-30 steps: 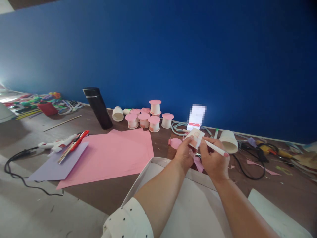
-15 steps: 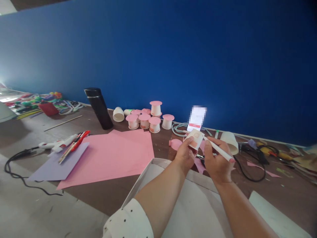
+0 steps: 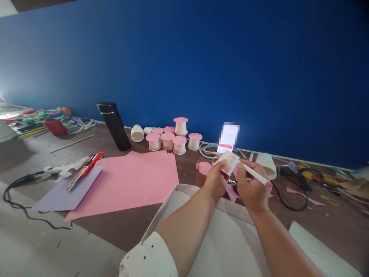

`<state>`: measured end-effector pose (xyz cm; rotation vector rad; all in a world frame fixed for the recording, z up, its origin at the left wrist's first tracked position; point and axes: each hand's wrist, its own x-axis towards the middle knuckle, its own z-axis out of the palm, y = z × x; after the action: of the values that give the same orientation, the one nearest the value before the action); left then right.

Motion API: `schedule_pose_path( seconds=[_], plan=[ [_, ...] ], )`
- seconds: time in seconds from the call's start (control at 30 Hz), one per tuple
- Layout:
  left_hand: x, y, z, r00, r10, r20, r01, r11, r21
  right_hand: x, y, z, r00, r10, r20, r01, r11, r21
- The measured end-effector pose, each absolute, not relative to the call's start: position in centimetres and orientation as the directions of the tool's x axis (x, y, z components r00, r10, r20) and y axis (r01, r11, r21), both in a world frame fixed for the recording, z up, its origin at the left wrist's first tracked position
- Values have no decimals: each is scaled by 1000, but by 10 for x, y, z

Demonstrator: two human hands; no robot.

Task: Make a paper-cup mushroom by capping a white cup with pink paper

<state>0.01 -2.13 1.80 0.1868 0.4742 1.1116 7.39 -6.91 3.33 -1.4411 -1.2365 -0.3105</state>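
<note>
My left hand (image 3: pixel 215 180) is closed around a small white paper cup (image 3: pixel 230 162) that bears an orange-brown drawn pattern. Between the fingers of my right hand (image 3: pixel 255 188) is a white marker pen (image 3: pixel 256 174) with a pink end, its tip side close to the cup's surface. Whether the tip touches the cup I cannot tell. Behind the hands, a lit phone (image 3: pixel 227 138) leans by the wall. Several white paper cups (image 3: pixel 180 147) topped with pink paper discs stand to the left, one stacked higher. Pink paper scraps (image 3: pixel 204 168) lie around the hands.
Pink paper sheets (image 3: pixel 138 177) cover the table's left part, with a purple sheet (image 3: pixel 69 192), a cutter knife (image 3: pixel 85 171) and a glue gun (image 3: pixel 67 167). A black flask (image 3: pixel 113 125) stands behind. Bare cups lie at left and right (image 3: pixel 265 165). A white box lid (image 3: pixel 207 223) sits under my forearms.
The marker in my right hand has shifted slightly along the cup, and the cup has turned a little. The whole view has moved by a few pixels; everything else stays put.
</note>
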Motion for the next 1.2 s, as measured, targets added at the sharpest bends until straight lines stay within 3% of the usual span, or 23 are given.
schedule_pose_path(
  seconds=[1.2],
  plan=[
    [1, -25, 21, 375, 894, -246, -790, 447, 419, 75, -69, 32, 400, 478, 782, 811, 213, -544]
  ],
)
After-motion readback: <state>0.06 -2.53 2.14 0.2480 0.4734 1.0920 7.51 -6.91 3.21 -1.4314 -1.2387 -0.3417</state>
